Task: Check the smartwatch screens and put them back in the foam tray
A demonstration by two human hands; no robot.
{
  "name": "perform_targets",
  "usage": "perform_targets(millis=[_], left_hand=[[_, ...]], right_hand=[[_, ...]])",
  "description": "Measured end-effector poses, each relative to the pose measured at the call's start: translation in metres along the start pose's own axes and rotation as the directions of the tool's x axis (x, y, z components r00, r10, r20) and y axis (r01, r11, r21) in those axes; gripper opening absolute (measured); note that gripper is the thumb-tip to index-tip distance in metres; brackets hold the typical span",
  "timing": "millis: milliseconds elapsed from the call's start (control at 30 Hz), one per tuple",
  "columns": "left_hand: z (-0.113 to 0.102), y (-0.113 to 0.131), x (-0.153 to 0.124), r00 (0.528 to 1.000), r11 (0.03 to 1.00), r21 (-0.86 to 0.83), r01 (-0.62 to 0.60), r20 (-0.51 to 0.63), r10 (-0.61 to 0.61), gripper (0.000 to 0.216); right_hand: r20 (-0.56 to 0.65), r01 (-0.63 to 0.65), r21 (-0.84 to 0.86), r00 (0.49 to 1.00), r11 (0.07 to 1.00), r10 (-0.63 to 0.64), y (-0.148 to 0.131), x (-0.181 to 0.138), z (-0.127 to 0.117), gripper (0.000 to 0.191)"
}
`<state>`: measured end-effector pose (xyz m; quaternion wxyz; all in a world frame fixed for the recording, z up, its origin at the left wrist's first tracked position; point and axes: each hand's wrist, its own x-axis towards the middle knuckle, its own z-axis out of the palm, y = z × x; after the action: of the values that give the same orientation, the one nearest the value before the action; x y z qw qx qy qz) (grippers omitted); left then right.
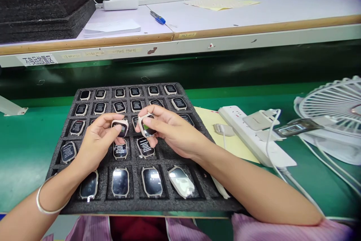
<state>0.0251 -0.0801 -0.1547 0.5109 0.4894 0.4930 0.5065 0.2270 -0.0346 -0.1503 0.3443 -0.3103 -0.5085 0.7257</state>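
A black foam tray (59, 201) lies on the green bench in front of me, its pockets filled with several beige-cased smartwatch bodies (120, 182). My left hand (97, 141) pinches one watch body (120, 127) above the tray's middle rows, screen facing up. My right hand (172, 132) grips a second watch body (147, 125), tilted with its dark screen turned toward the left. The two held watches sit close together, a few centimetres apart. A silver bangle circles my left wrist.
A white power strip (239, 118) with plugged chargers and white cables lies right of the tray on a yellow sheet (210, 122). A white fan (334, 107) stands far right. Behind, a raised shelf holds black foam (42, 15), a blue pen (157, 17), papers.
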Motion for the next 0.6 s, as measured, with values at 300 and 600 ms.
perform_targets(millis=[300, 600], left_hand=[[0.007, 0.005, 0.006, 0.994, 0.999, -0.040, 0.008, 0.108, -0.004, 0.056], [0.045, 0.024, 0.000, 0.928, 0.936, 0.319, -0.151, 0.371, 0.023, 0.038]], right_hand=[[-0.008, 0.000, 0.185, 1.000, 0.983, 0.002, -0.013, 0.002, 0.000, 0.044], [-0.038, 0.177, -0.084, 0.983, 0.981, -0.181, -0.042, -0.043, -0.031, 0.059]])
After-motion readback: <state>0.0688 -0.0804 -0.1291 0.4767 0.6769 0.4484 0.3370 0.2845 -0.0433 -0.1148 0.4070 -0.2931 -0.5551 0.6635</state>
